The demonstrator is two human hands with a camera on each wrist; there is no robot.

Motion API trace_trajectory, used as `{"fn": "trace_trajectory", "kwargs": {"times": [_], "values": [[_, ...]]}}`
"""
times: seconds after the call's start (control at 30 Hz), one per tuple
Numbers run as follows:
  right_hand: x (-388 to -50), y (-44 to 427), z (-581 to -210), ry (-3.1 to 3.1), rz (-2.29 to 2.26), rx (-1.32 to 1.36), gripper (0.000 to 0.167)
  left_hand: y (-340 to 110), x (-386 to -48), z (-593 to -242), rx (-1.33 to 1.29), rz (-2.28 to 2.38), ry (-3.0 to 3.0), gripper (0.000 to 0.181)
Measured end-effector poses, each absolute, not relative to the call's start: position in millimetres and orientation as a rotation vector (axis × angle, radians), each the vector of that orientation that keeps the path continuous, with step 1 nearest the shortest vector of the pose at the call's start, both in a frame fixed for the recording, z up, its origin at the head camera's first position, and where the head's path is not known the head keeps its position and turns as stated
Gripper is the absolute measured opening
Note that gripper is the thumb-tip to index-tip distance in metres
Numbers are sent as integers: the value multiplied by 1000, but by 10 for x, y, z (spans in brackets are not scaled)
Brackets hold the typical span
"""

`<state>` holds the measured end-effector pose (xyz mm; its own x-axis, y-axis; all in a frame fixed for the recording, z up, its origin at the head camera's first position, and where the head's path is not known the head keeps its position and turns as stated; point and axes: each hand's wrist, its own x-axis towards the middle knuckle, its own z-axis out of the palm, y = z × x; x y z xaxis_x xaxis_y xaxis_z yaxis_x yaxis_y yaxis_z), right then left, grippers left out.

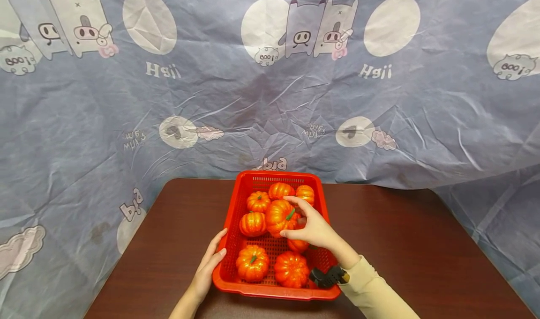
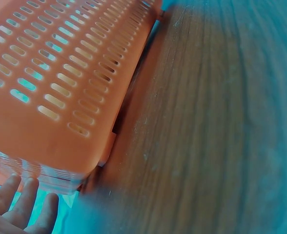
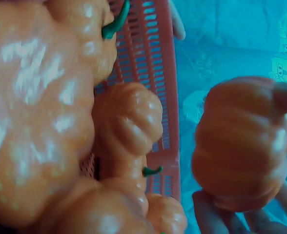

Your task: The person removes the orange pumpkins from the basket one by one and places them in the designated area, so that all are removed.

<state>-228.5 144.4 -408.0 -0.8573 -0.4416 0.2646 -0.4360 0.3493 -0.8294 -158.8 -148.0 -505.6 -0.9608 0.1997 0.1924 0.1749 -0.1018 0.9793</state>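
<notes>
A person's bare right hand holds a glossy orange, ribbed pumpkin over the middle of a red, rectangular, perforated plastic basket. The thumb lies on its near side and the fingers on its far side, a grip that suits a round, slick body and leaves the short green stem exposed toward the right. The right wrist view shows this pumpkin apart from the others, so it appears raised. The left hand rests its loosely extended fingers and thumb against the basket's left edge, probably to steady it. Inside, more orange pumpkins crowd the far half, while a squat orange pumpkin at near left and a flatter orange pumpkin at near right stand apart, with perforated floor showing between them. That gap gives some room within the walls; the far end looks tighter. The basket's raised rim bounds movement on all sides, and the dark brown wooden worktop extends broadly to left and right. Beyond its far edge hangs a creased blue-grey printed cloth.
</notes>
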Motion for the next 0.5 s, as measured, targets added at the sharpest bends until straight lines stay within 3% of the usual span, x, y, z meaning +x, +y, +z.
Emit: {"fn": "trace_trajectory", "kwargs": {"times": [0.5], "values": [[-2354,1732,-3736,2524,-1881,-721,76,-1485,-1584,-5062,459,2286,2096,49]]}}
